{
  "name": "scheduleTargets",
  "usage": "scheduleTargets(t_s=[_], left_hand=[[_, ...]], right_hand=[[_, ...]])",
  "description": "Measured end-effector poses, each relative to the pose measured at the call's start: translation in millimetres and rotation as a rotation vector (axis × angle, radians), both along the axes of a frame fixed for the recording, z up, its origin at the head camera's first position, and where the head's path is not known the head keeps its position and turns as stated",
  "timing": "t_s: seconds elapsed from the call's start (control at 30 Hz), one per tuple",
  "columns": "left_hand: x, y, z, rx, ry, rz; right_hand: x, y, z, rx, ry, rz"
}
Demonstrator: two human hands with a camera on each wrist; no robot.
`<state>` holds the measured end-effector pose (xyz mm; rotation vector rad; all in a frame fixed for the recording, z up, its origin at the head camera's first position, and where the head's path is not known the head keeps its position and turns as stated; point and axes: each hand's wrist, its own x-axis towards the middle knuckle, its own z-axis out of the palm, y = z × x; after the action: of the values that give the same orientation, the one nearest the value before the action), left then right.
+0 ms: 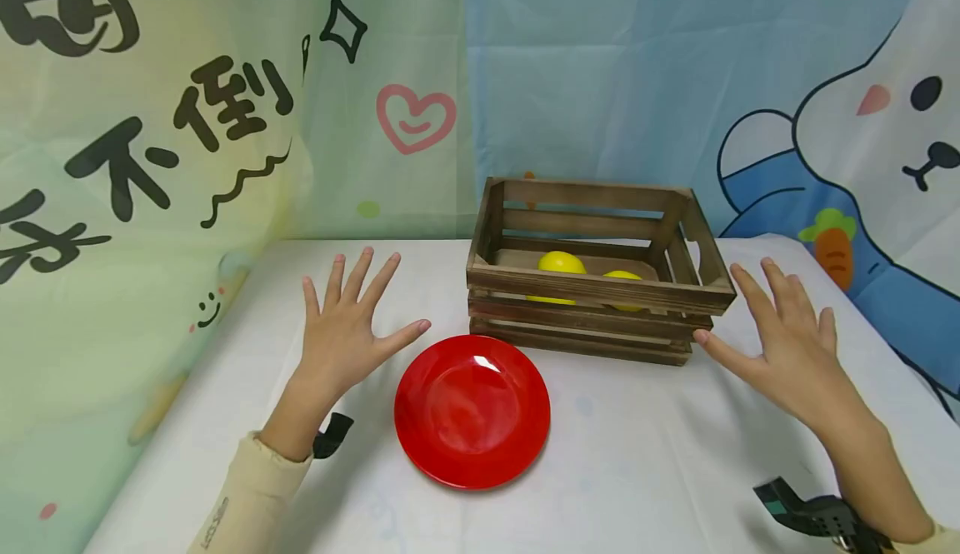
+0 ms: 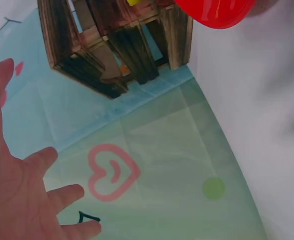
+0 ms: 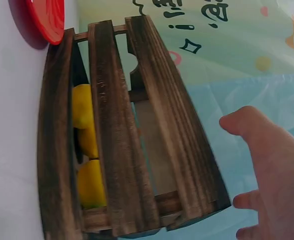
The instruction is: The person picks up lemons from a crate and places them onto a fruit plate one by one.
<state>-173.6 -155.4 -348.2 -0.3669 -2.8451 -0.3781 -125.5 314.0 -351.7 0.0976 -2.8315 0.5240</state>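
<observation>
Cream cloth forms the sleeve on the left forearm, nearest of all and to the left of the red plate; on the near right of the plate, a black strap rings the other wrist. The plate itself, round and glossy, lies flat on the white table, between the two arms and apart from every finger.

Just beyond the plate's left edge, the left hand spreads its fingers wide and holds nothing, its thumb pointing across toward the crate. Well to the right of the plate, the right hand is splayed just as wide, also holding nothing; its thumb tip is close by the crate's near right corner, and I cannot tell whether it touches.

Behind the plate and to its right stands the slatted wooden crate, upright, with yellow fruit inside, showing between the slats. Farthest beyond the plate hangs a printed backdrop.
</observation>
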Motion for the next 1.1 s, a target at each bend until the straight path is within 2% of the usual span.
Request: scheduleTargets(t_s=[0.2,0.33,0.53,0.7,0.8,0.9,1.1], left_hand=[[-5.4,5.4,-2.8,0.008,0.008,-0.007],[-10.4,8.5,-5.2,0.049,0.02,-0.02],[-15.3,8.3,-8.4,0.194,0.032,-0.076],[-20.0,11.5,-8.1,0.348,0.099,-0.147],[-23.1,16.9,-6.7,0.431,0.145,-0.181],[-24.2,22.4,-5.7,0.497,0.164,-0.191],[-23.3,30.1,-4.1,0.592,0.141,-0.218]], right_hand=[[-0.1,3.6,-6.6,-0.104,0.045,0.044],[-1.6,6.1,-11.0,-0.224,0.073,0.073],[-5.9,2.5,-27.0,-0.429,0.173,0.15],[-11.8,-3.6,-37.1,-0.596,0.28,0.224],[-14.2,-5.2,-39.1,-0.667,0.301,0.248],[-14.4,-6.0,-41.4,-0.692,0.305,0.231],[-14.9,-8.3,-54.8,-0.737,0.369,0.186]])
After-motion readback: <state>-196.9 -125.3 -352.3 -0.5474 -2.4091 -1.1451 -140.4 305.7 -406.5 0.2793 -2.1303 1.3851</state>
